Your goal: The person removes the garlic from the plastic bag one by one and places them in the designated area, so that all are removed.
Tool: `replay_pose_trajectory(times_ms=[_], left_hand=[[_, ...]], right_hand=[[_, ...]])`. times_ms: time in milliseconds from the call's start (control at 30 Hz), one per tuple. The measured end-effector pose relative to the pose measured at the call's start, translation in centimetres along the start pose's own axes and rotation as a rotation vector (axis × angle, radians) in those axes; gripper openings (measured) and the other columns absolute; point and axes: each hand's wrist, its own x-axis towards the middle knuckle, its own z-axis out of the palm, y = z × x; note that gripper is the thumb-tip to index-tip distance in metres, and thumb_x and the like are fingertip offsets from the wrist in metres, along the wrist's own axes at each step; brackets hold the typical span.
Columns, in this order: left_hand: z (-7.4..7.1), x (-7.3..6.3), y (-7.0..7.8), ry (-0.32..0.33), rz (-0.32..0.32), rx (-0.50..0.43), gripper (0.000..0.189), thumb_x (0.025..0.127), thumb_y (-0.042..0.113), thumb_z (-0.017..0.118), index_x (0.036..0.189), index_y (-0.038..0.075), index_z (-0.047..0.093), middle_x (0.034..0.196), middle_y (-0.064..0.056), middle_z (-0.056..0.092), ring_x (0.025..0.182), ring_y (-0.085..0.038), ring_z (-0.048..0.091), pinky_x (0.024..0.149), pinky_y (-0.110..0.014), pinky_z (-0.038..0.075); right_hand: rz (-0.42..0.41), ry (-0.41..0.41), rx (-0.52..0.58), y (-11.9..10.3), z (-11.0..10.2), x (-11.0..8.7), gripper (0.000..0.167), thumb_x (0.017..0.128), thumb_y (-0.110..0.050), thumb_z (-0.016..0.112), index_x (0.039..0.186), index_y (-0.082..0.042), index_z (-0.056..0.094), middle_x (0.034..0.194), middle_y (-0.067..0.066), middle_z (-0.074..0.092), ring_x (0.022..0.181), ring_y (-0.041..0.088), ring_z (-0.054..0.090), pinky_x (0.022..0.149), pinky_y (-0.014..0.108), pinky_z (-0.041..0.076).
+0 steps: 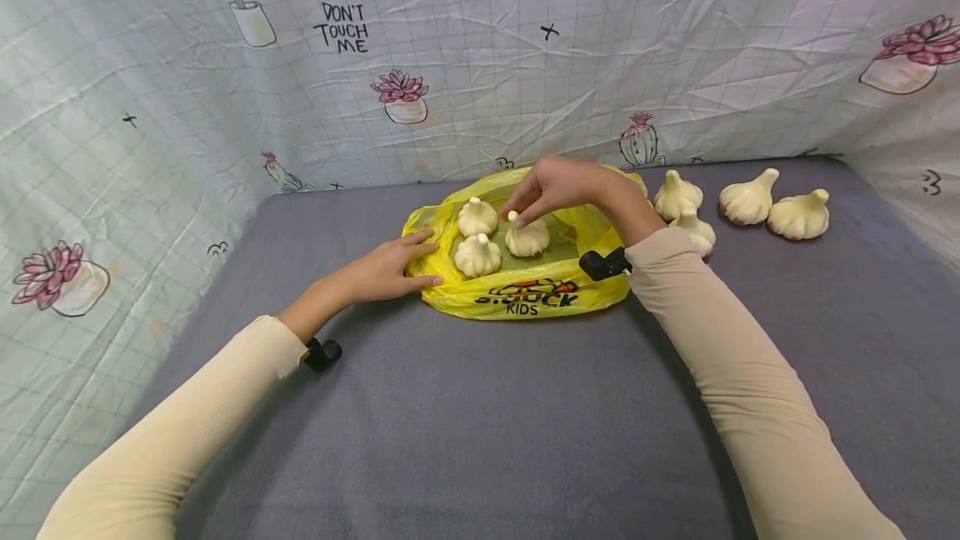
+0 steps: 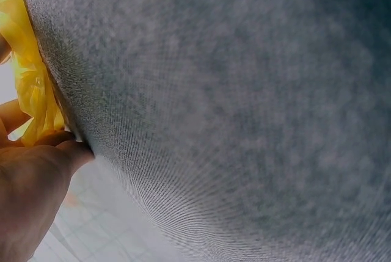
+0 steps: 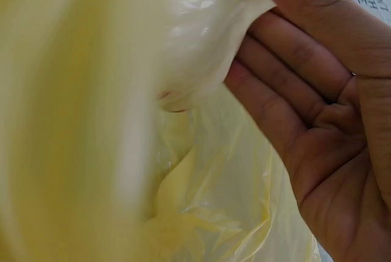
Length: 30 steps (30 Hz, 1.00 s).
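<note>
A yellow plastic bag [image 1: 457, 294] with "KIDS" printed on its front lies open-mouthed on the grey surface. Inside it, two garlic bulbs [image 1: 477, 217] sit on the left side. My right hand [image 1: 564, 186] reaches into the bag from above and pinches a third garlic bulb [image 1: 527, 238] by its stem. In the right wrist view, thumb and fingers are at the stem of this bulb [image 3: 201, 42], while blurred yellow plastic covers the left side. My left hand [image 1: 384, 271] rests against the bag's left edge, fingers spread and mostly straight; its fingers touch the plastic [image 2: 40, 100] in the left wrist view.
Several more garlic bulbs [image 1: 746, 200] lie to the right of the bag, some partly behind the right forearm. A printed cloth [image 1: 480, 65] with plant drawings hangs behind and beside the grey table [image 1: 480, 423]. A black wrist camera [image 1: 603, 263] overlaps the bag's right side.
</note>
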Motion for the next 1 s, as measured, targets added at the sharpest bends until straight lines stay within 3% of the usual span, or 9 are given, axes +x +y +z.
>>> replay_pose_trajectory(times_ms=[433,600,1000], left_hand=[[0.0,0.0,0.0,0.0,0.0,0.0,0.072,0.101,0.042,0.063,0.156,0.002,0.039,0.167,-0.019,0.02,0.151,-0.042,0.023,0.119,-0.057,0.027],[-0.1,0.1,0.1,0.001,0.004,0.0,0.072,0.101,0.041,0.064,0.155,0.002,0.039,0.167,-0.02,0.021,0.151,-0.043,0.024,0.119,-0.057,0.027],[-0.1,0.0,0.1,-0.007,-0.002,-0.001,0.072,0.101,0.042,0.063,0.156,0.003,0.038,0.167,-0.018,0.02,0.151,-0.042,0.023,0.118,-0.058,0.027]], right_hand=[[0.032,0.002,0.11,0.1,0.4,0.6,0.024,0.091,-0.012,0.078,0.113,-0.001,0.078,0.109,0.01,0.077,0.103,0.022,0.073,0.095,0.038,0.055],[0.028,0.029,0.1,0.0,0.3,0.4,0.022,0.089,-0.013,0.08,0.108,-0.002,0.08,0.104,0.01,0.078,0.098,0.02,0.074,0.09,0.035,0.057],[-0.005,0.178,0.078,-0.3,-0.4,-1.2,0.013,0.086,-0.015,0.084,0.098,-0.008,0.083,0.097,0.006,0.079,0.088,0.013,0.075,0.079,0.025,0.056]])
